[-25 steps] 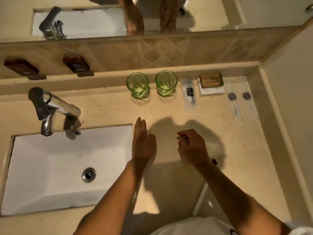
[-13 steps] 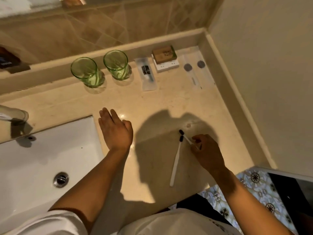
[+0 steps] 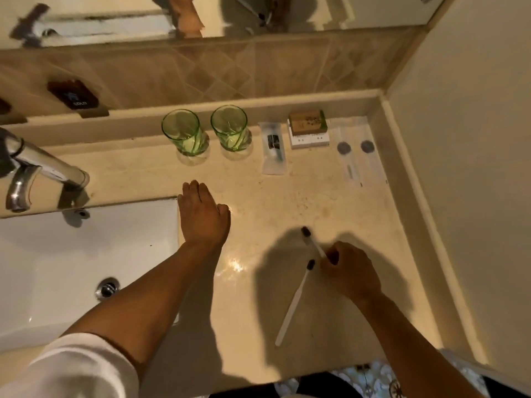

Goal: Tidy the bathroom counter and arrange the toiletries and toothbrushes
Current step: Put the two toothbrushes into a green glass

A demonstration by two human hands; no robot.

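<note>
Toothbrush in hand [image 3: 314, 245]: your right hand [image 3: 349, 272] is pinched onto its white handle near the table's front-right area; dark head points up and away from you, toward the back wall.
Second toothbrush [image 3: 294, 304]: lies loose on the table, just left of your right hand, dark head close to your fingers, tail end angled toward the front edge.
Right hand: closed around the first toothbrush; whether the handle has cleared the table, cannot tell.
Left hand [image 3: 202, 215]: flat and spread, palm down, holding nothing, on the table at the right rim of the sink [image 3: 86, 254].
Green glasses [image 3: 184, 133] and [image 3: 231, 129]: two, upright, side by side along the back edge; pale shapes show inside them, too unclear to name.
Packets: a sealed wrapped item [image 3: 273, 149] right of the glasses, a small box [image 3: 308, 129] next, two flat clear sachets [image 3: 356, 152] toward the back-right corner.
Step, as judged: gathering the loose toothbrushes, likely bound for a glass.
Risk 1: your knuckles sit right by the loose toothbrush's head; a sweep could nudge it off the front edge.
Risk 2: the pinch is low on a thin handle; it may swivel or slip on the lift.
Risk 3: the glasses look light and stand close together; a hard drop-in could tip one against the other.
</note>
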